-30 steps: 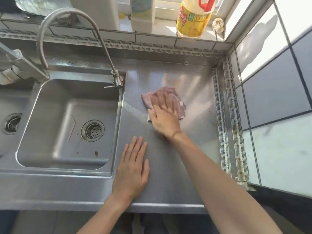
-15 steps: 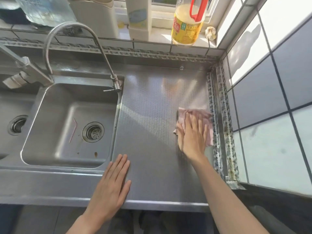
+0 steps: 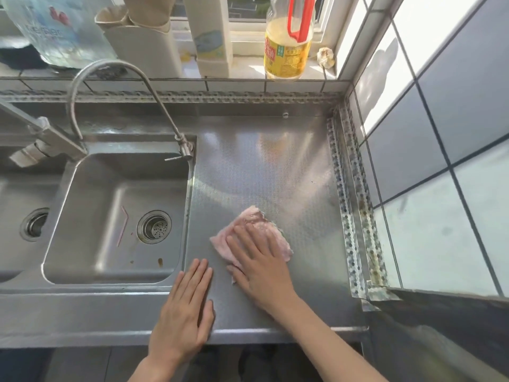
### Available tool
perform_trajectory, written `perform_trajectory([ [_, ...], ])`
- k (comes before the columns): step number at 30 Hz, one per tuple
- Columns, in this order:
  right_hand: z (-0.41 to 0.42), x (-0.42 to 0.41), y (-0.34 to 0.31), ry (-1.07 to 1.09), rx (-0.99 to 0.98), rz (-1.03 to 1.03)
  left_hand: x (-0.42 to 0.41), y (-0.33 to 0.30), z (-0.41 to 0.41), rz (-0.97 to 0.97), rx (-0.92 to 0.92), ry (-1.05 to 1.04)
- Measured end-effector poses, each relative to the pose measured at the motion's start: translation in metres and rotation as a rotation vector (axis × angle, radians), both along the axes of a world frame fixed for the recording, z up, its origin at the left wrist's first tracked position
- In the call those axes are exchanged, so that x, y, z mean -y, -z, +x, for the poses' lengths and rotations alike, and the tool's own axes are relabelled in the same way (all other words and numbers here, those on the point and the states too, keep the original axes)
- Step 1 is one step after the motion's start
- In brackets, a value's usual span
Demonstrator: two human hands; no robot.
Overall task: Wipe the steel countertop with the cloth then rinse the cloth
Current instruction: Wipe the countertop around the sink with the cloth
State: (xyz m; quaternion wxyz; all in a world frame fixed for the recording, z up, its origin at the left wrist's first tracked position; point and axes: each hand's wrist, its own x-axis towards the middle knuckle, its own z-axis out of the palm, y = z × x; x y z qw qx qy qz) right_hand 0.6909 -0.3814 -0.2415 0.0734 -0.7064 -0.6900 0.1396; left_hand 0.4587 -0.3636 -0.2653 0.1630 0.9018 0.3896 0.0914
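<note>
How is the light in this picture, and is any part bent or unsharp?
Head view: sunlight from the window glares on the steel countertop and right wall tiles; wide-angle lens bows the tile lines; cloth under the right hand looks slightly soft.

Bright daylight enters through the window (image 3: 248, 12) behind; glare patches sheen the steel table (image 3: 261, 166). Wide-angle distortion bends the edges; the picture is slightly soft overall.
</note>
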Motion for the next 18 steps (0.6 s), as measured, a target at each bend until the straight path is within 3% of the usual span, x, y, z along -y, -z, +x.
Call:
perform_trajectory([
  [5,0.049,0.083,-0.014,0.31,0.182,0.002,0.002,0.0,-0.001,-0.048,-0.009,-0.006],
  [11,0.002,0.066,-0.024,0.736,0.241,-0.063,0.0,-0.009,0.0,-0.084,-0.051,0.01],
  [13,-0.031,0.053,-0.032,0.697,0.196,-0.101,-0.001,-0.021,0.0,-0.124,-0.06,0.016],
  [18,-0.087,0.053,-0.052,0.372,0.008,-0.14,-0.028,-0.059,-0.013,-0.299,-0.051,0.107],
])
